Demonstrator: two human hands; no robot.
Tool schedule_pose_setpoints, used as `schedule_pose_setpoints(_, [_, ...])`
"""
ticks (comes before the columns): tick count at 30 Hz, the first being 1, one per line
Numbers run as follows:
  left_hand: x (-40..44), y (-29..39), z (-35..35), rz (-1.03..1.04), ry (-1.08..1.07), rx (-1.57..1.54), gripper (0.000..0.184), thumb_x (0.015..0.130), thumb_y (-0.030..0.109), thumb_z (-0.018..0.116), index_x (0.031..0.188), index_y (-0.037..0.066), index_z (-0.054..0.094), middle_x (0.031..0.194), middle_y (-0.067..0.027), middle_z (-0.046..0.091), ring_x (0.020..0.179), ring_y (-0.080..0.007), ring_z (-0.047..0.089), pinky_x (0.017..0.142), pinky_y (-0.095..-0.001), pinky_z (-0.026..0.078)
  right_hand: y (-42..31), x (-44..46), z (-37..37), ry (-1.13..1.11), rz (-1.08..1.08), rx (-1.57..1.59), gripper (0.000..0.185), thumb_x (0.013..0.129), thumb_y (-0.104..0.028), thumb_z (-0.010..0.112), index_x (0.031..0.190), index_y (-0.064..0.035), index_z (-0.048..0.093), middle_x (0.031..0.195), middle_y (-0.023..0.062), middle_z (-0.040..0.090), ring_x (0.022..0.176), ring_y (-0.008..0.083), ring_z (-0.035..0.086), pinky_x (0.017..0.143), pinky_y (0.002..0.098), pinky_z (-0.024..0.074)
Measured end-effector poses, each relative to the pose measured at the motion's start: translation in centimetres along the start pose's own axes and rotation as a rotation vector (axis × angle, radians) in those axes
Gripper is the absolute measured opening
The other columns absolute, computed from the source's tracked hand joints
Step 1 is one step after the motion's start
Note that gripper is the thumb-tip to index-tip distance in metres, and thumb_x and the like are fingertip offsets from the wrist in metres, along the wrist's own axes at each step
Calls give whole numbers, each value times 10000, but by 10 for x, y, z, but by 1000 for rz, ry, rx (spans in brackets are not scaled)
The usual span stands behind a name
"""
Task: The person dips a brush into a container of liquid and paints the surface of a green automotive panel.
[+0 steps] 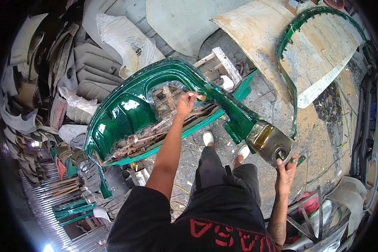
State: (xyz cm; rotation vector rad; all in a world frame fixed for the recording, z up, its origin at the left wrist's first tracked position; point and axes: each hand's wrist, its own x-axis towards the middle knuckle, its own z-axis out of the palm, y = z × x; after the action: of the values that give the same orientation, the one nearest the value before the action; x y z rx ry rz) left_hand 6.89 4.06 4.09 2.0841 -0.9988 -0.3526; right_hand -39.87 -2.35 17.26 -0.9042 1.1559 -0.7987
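A large glossy green moulded part (130,105) lies in front of me, its long narrow end reaching toward the right. Over its inner edge, my left hand (186,103) is closed on a brush (200,97), whose bristles are close to the green surface. My right hand (287,170) grips the rim of a cut-open container (273,140) with amber liquid inside. The container sits at the narrow end of the part and hides some of it. Rough fibre edges and wooden pieces show within the part's opening.
Stacked grey shells (92,69) and plastic wrapping (122,40) lie at the left. A curved green strip (286,77) rests over a stained board (256,38) at upper right. Metal frames (311,218) stand at lower right. A yellow hose (178,206) is by my legs.
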Motion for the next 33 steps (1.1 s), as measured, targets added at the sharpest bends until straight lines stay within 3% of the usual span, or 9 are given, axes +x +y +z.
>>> schedule_pose_setpoints(3, [6, -13, -10, -71, -86, 8, 174, 940, 153, 593, 969, 4, 677, 713, -152, 649, 624, -270, 625, 611, -357, 483, 2, 2, 13, -43, -13, -52, 570, 870, -130, 687, 1326, -39, 358, 1243, 116, 554, 1134, 199, 520, 1005, 340, 392])
schedule_pose_setpoints(5, [17, -30, -18, 50, -47, 104, 206, 955, 193, 562, 958, 25, 681, 741, -164, 667, 648, -339, 631, 631, -408, 493, 7, 2, 23, -81, -30, -91, 559, 908, -131, 637, 1368, -47, 329, 1298, 113, 531, 1178, 205, 501, 1030, 344, 376])
schedule_pose_setpoints(7, [22, -18, -24, 37, -47, 145, 208, 962, 191, 526, 962, 54, 684, 853, -195, 676, 769, -395, 627, 713, -450, 498, 9, 2, 39, -81, -42, -143, 540, 910, -136, 640, 1355, -46, 349, 1284, 111, 535, 1172, 203, 507, 1021, 345, 388])
schedule_pose_setpoints(9, [20, -4, -28, 484, 127, 387, 191, 941, 125, 546, 1038, 19, 672, 858, -178, 645, 802, -330, 614, 718, -423, 502, 14, -1, 59, -37, -47, -125, 511, 912, -141, 643, 1333, -46, 369, 1274, 107, 538, 1159, 202, 519, 1010, 353, 404])
schedule_pose_setpoints(10, [8, 3, -24, 370, -5, 447, 196, 914, 74, 524, 1049, 24, 657, 922, -190, 611, 877, -378, 566, 779, -479, 479, 13, -3, 72, 13, -34, -70, 525, 884, -139, 676, 1311, -38, 386, 1218, 95, 555, 1106, 184, 524, 983, 330, 404])
schedule_pose_setpoints(15, [-38, -2, -4, 418, -282, 223, 241, 938, 128, 498, 1092, 8, 640, 950, -175, 613, 900, -365, 551, 827, -457, 463, 19, -12, 125, 130, -36, 29, 539, 871, -131, 693, 1311, -33, 397, 1189, 87, 563, 1067, 171, 531, 967, 314, 409])
schedule_pose_setpoints(23, [46, -14, -54, 357, -234, 38, 257, 971, 167, 473, 987, 34, 692, 967, -175, 643, 921, -369, 565, 872, -465, 444, 27, -18, 169, 107, -54, -75, 487, 920, -188, 647, 1316, -54, 398, 1244, 101, 543, 1128, 207, 547, 968, 419, 482])
schedule_pose_setpoints(24, [58, -15, -62, 426, -331, 83, 222, 953, 149, 499, 994, 50, 694, 934, -158, 640, 913, -364, 568, 864, -452, 453, 24, -19, 178, 156, -3, -17, 545, 874, -170, 702, 1312, -37, 406, 1172, 78, 573, 1038, 168, 535, 923, 315, 429])
schedule_pose_setpoints(33, [98, -7, -49, 612, -936, 49, 186, 941, 200, 559, 976, 84, 700, 954, -72, 663, 962, -289, 566, 893, -394, 454, 26, 13, 188, 88, 15, -15, 559, 850, -170, 730, 1282, -38, 401, 1149, 92, 586, 1052, 174, 541, 962, 329, 405])
